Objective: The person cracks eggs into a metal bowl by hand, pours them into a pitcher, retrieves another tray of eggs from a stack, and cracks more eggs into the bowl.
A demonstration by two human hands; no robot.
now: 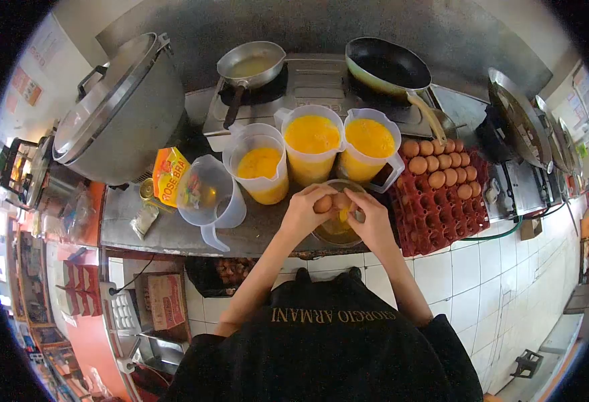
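Note:
Over a clear bowl (335, 236) at the counter's front edge, both hands meet around a cracked egg (341, 200). Yellow egg (343, 214) shows just below the shell. A whole brown egg (322, 204) is also tucked in my left hand (302, 213), whose fingers close on the shell too. My right hand (371, 220) pinches the cracked egg from the other side. Behind the bowl stand three plastic jugs of yellow egg: one jug (259, 164) at left, a middle jug (312, 141) and a right jug (369, 144).
Right of the hands, stacked red egg trays (435, 218) hold several brown eggs. An empty-looking jug (213, 201) and a yellow packet (170, 177) stand left. Behind are a stove (314, 80), two pans (251, 60) and a large pot (130, 107).

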